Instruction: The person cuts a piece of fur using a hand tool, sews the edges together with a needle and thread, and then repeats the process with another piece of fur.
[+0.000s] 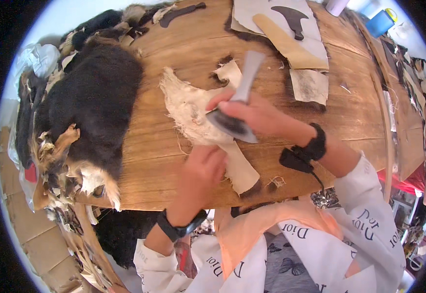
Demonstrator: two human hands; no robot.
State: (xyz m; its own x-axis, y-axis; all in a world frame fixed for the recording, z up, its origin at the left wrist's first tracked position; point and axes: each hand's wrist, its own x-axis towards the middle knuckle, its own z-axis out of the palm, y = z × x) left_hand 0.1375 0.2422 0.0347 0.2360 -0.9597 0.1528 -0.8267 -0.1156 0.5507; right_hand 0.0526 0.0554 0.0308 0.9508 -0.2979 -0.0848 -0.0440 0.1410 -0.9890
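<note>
My right hand (257, 115) is closed on a half-round knife (249, 80) with a grey handle pointing up and away from me. Its broad, dark curved blade is over the right part of a pale, ragged-edged piece of hide (186, 110). The knife is slightly blurred, and I cannot tell whether the edge touches the hide. My left hand (204, 168) is closed at the hide's near edge, its fingertips partly hidden. Beside that hand, a smooth pale strip of hide (242, 171) runs toward the table's front edge. A small pale scrap (230, 73) lies just beyond the hide.
A large dark fur pelt (91, 97) covers the wooden table's left side. At the far right lie a white sheet (257, 10), a dark curved template (291, 19), a tan strip (291, 46) and a pale square (310, 85). A blue container (381, 23) stands beyond.
</note>
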